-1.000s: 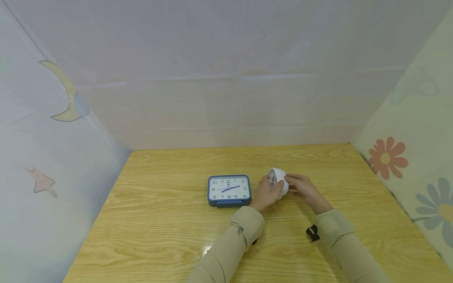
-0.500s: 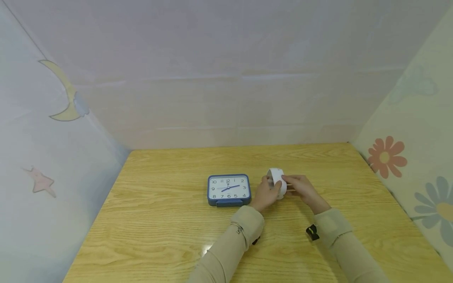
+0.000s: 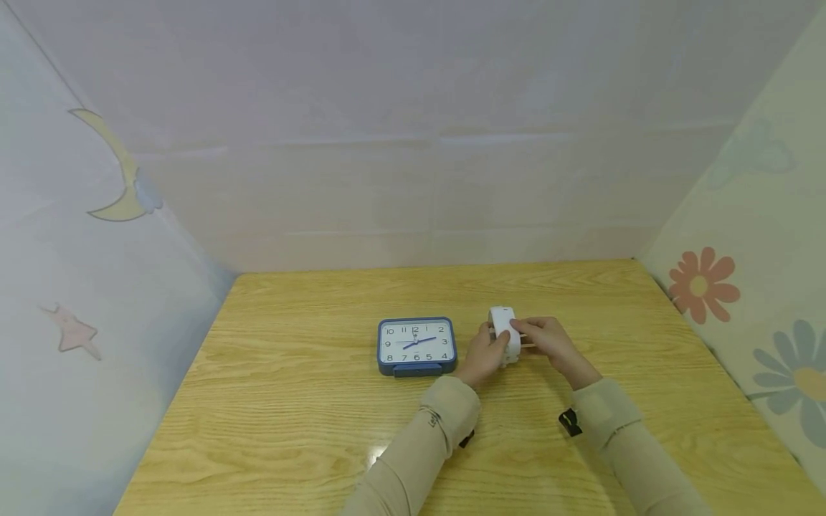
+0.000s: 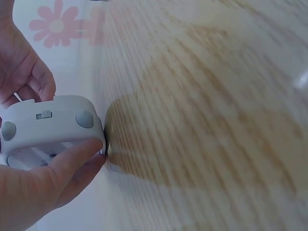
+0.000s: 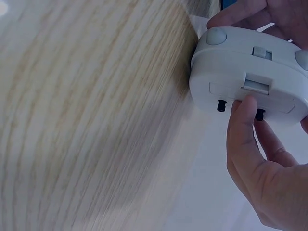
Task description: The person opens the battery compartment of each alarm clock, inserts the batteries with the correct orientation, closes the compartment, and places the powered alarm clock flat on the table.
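Observation:
A small white alarm clock [image 3: 505, 333] stands on its edge, right of the table's middle. My left hand [image 3: 480, 356] grips it from the left, thumb and fingers around the face-side rim. Two grey round feet and a small slide switch [image 4: 44, 115] show on its side in the left wrist view. On the back, in the right wrist view, are a battery cover [image 5: 256, 86] and two black knobs [image 5: 221, 105]. My right hand [image 5: 269, 183] has its thumb and a finger at the knob nearer to it, pinching it.
A blue rectangular clock [image 3: 416, 346] with a white dial lies just left of my left hand, facing up. The wooden table [image 3: 290, 416] is bordered by pale cloth walls [image 3: 413, 201]. A small black piece [image 3: 570, 423] shows beside my right cuff.
The white alarm clock has been turned in my hands, so its smooth white side now faces up more and its face shows less. The blue clock stays in place.

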{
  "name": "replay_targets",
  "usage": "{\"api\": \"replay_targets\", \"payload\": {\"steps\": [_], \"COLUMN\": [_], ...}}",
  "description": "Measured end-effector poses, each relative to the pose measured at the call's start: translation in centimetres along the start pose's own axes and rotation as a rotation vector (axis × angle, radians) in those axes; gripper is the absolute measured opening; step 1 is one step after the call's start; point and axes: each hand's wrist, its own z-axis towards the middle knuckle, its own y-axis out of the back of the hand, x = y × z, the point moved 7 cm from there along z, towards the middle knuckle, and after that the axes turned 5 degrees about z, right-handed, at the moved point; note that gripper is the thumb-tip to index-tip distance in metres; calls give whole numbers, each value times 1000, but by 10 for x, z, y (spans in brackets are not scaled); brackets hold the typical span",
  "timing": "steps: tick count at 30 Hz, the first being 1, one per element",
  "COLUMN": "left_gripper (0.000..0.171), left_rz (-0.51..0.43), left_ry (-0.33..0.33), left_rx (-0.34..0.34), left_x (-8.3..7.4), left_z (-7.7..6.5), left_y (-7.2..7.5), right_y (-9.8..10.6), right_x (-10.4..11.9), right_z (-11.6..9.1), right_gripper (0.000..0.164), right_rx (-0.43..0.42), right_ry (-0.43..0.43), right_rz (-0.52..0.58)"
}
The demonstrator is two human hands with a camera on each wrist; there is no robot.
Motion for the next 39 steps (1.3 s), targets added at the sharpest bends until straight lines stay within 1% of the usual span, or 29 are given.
{"api": "replay_targets", "payload": {"steps": [6, 10, 16, 19, 23, 29, 35, 39], "left_gripper": [51, 48, 38, 38, 40, 42, 43, 43], "left_rz": [-61, -100, -158, -186, -187, -243, -267, -335], "left_ry": [0, -5, -29, -33, -35, -33, -37, -1], "left_rx": [15, 22, 18, 27, 33, 41, 29, 51], "left_x": [1, 1, 0, -1, -1, -1, 0, 3], "left_z": [0, 0, -1, -1, -2, -4, -3, -3], "left_y": [-1, -1, 0, 0, 1, 3, 2, 0], "right_y": [-1, -1, 1, 1, 1, 3, 4, 4], "right_x": [2, 1, -1, -1, -2, -7, -9, -12], "right_z": [0, 0, 1, 1, 2, 4, 3, 3], "right_gripper": [59, 59, 45, 39, 35, 36, 38, 41], "right_rx": [-12, -14, 3, 1, -11, -25, -26, -19], "right_ry": [11, 16, 21, 25, 26, 16, -15, -61], "right_rz": [-32, -24, 4, -6, -37, -61, -91, -102]}}
